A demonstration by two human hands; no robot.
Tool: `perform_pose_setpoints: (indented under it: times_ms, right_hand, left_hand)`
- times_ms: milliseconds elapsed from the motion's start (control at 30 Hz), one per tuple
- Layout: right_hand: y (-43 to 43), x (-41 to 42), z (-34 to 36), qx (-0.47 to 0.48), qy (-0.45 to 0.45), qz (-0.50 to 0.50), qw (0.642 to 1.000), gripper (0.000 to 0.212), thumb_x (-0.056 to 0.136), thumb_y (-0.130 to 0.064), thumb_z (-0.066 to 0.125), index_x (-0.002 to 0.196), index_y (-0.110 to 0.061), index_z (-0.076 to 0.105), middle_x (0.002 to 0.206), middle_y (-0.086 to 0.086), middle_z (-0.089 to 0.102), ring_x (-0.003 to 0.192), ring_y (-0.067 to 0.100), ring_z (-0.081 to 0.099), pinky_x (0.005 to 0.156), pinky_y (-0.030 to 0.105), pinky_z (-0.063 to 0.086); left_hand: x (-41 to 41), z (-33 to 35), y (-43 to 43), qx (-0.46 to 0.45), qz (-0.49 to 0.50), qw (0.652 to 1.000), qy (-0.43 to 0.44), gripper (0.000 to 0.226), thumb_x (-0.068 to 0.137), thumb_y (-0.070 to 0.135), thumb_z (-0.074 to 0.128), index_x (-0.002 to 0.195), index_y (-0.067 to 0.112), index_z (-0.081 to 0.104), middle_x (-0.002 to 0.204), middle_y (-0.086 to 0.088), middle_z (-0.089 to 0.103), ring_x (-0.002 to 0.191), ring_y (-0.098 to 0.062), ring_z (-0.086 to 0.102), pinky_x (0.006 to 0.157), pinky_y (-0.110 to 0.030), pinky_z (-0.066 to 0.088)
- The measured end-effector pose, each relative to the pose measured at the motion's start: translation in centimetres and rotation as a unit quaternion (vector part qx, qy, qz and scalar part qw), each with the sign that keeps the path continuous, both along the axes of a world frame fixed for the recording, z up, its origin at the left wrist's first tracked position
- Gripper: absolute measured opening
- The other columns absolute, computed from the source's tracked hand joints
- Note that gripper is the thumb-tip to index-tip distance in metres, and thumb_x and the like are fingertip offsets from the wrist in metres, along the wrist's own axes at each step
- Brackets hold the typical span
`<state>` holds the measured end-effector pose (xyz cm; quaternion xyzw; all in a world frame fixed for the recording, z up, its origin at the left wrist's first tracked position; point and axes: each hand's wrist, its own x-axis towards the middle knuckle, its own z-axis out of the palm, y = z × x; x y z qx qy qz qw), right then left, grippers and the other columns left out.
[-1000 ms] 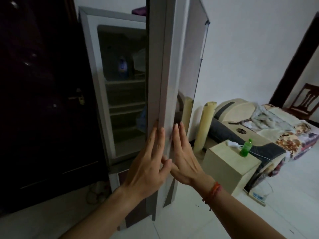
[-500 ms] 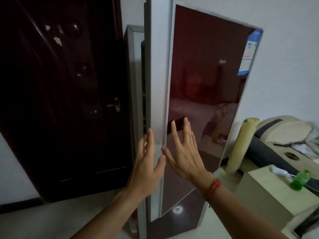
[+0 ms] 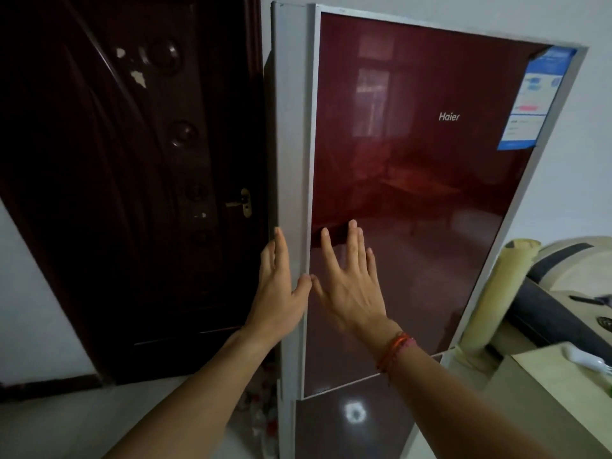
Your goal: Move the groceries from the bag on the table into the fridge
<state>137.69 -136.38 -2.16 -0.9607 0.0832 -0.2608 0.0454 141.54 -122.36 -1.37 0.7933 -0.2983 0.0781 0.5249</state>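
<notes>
A home: red fridge [image 3: 414,193] beside dark wooden door [image 3: 132,177], draped sofa [image 3: 563,293].

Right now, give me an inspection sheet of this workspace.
Surface: table not in view.
Job's things: dark red glossy fridge door, no interior showing; bag and groceries not in view.
Clutter: rolled cream mat; beige box beside the fridge.
Hands: left hand flat on the door's silver edge; right hand flat on the red panel.
Cables: white item on the box, too blurred to tell.
Surroundings: dark brown wooden door left of the fridge.
</notes>
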Motion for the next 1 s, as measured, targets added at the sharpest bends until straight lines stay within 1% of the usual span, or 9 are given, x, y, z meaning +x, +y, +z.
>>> perform_pose_setpoints:
  times_ms: [100, 167, 233, 267, 300, 367, 633, 767, 1000]
  right_hand:
    - [0.6, 1.6, 0.2, 0.002, 0.008, -0.012, 1.0, 0.079, 0.099, -0.058, 0.026, 0.159, -0.025, -0.012, 0.161, 0.022, -0.03, 0.152, 0.037, -0.021, 0.125, 0.054, 0.007]
    - [0.8, 2.5, 0.2, -0.001, 0.01, -0.019, 1.0, 0.081, 0.102, -0.055, 0.034, 0.159, -0.024, -0.014, 0.16, 0.024, -0.03, 0.152, 0.038, -0.021, 0.125, 0.055, 0.008]
    - [0.9, 3.3, 0.4, -0.005, 0.015, -0.024, 1.0, 0.083, 0.102, -0.054, 0.038, 0.159, -0.024, -0.014, 0.16, 0.024, -0.03, 0.152, 0.038, -0.02, 0.125, 0.055, 0.009]
    - [0.9, 3.7, 0.5, -0.004, 0.02, -0.024, 0.999, 0.083, 0.102, -0.053, 0.039, 0.159, -0.024, -0.014, 0.16, 0.024, -0.031, 0.152, 0.038, -0.02, 0.125, 0.055, 0.008]
    - [0.8, 4.0, 0.6, -0.004, 0.025, -0.024, 0.999, 0.083, 0.102, -0.053, 0.04, 0.159, -0.025, -0.014, 0.16, 0.023, -0.031, 0.152, 0.038, -0.019, 0.125, 0.054, 0.008]
    - [0.6, 4.5, 0.8, -0.006, 0.034, -0.027, 0.999, 0.085, 0.101, -0.053, 0.042, 0.159, -0.026, -0.014, 0.16, 0.022, -0.032, 0.153, 0.037, -0.018, 0.125, 0.054, 0.008]
    - [0.6, 5.0, 1.4, -0.004, 0.058, -0.033, 0.998, 0.086, 0.101, -0.051, 0.044, 0.158, -0.028, -0.016, 0.159, 0.021, -0.035, 0.153, 0.036, -0.019, 0.125, 0.053, 0.008]
    - [0.4, 4.3, 2.3, 0.005, 0.082, -0.022, 0.996, 0.084, 0.101, -0.053, 0.044, 0.16, -0.029, -0.011, 0.161, 0.019, -0.032, 0.154, 0.035, -0.016, 0.124, 0.052, 0.007]
    - [0.5, 1.7, 4.6, 0.058, 0.1, -0.024, 0.993, 0.077, 0.1, -0.052, 0.044, 0.161, -0.033, 0.002, 0.168, 0.014, -0.008, 0.156, 0.032, -0.005, 0.123, 0.055, 0.012]
  left_hand:
    - [1.9, 0.3, -0.1, 0.008, 0.006, 1.0, 0.014, 0.088, 0.1, 0.019, 0.052, 0.153, 0.031, -0.017, 0.164, 0.007, -0.006, 0.151, -0.012, 0.005, 0.082, 0.014, 0.019]
    - [2.9, 0.4, -0.2, 0.015, 0.006, 1.0, 0.022, 0.088, 0.1, 0.019, 0.052, 0.154, 0.031, -0.017, 0.164, 0.007, -0.008, 0.151, -0.012, 0.005, 0.077, 0.014, 0.021]
    - [3.8, 0.5, -0.2, 0.023, 0.002, 0.999, 0.026, 0.088, 0.101, 0.02, 0.052, 0.154, 0.031, -0.018, 0.164, 0.008, -0.009, 0.151, -0.012, 0.003, 0.093, 0.006, 0.019]
    - [4.3, 0.6, -0.2, 0.029, 0.0, 0.999, 0.027, 0.089, 0.1, 0.021, 0.052, 0.154, 0.032, -0.018, 0.165, 0.008, -0.01, 0.151, -0.013, 0.002, 0.103, -0.005, 0.017]
    - [4.8, 0.7, -0.2, 0.035, -0.001, 0.999, 0.024, 0.09, 0.1, 0.021, 0.053, 0.154, 0.032, -0.018, 0.165, 0.007, -0.01, 0.152, -0.013, 0.002, 0.108, -0.014, 0.017]
    - [5.7, 1.0, -0.1, 0.056, 0.0, 0.998, 0.022, 0.092, 0.099, 0.021, 0.055, 0.154, 0.032, -0.018, 0.165, 0.006, -0.009, 0.152, -0.014, 0.003, 0.111, -0.024, 0.016]
    - [6.7, 1.3, 0.3, 0.095, -0.011, 0.995, 0.02, 0.095, 0.099, 0.024, 0.056, 0.153, 0.033, -0.022, 0.165, 0.006, -0.015, 0.152, -0.014, -0.001, 0.114, -0.029, 0.013]
    - [6.3, 1.9, 0.9, 0.131, -0.009, 0.991, 0.016, 0.091, 0.1, 0.029, 0.054, 0.154, 0.029, -0.019, 0.165, 0.005, -0.015, 0.152, -0.015, 0.001, 0.119, -0.036, 0.015]
    - [4.0, 2.7, 2.9, 0.256, 0.083, 0.958, -0.102, 0.079, 0.1, 0.042, 0.049, 0.158, 0.016, 0.002, 0.166, -0.003, 0.004, 0.151, -0.022, 0.011, 0.115, -0.039, 0.031]
